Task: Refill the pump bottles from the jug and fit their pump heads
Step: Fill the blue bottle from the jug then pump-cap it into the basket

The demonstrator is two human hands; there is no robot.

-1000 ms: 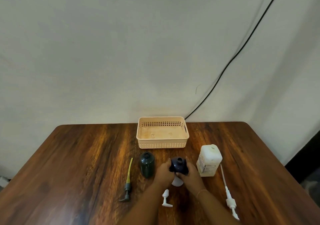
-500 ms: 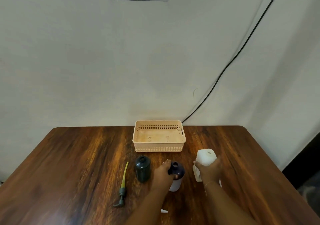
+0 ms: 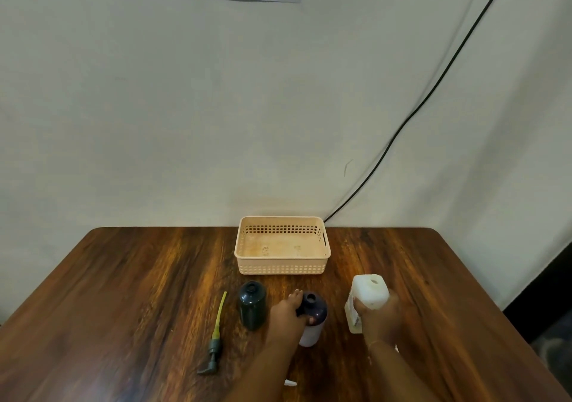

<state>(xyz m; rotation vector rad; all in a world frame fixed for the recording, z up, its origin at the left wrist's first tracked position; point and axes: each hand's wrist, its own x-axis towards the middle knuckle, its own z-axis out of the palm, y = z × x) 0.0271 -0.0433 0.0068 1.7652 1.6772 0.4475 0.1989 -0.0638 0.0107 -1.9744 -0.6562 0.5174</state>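
Observation:
A navy-topped bottle with a white base (image 3: 313, 318) stands open-necked near the table's front middle, with my left hand (image 3: 286, 315) wrapped around its left side. My right hand (image 3: 379, 319) grips the white jug (image 3: 368, 293), which stands to the bottle's right with its cap off. A dark green bottle (image 3: 252, 304) stands open-necked just left of my left hand. A green pump head with a yellow tube (image 3: 214, 336) lies flat further left. Only a tip of a white pump head (image 3: 290, 382) shows beside my left forearm.
A peach perforated basket (image 3: 281, 268) sits at the back middle of the wooden table (image 3: 123, 293), with nothing in it. A black cable (image 3: 411, 116) runs down the wall behind. The table's right edge drops to a dark floor.
My right hand left the navy bottle, moved right and closed on the white jug. My left hand stays on the bottle. The view has tilted up, hiding the two white pump heads.

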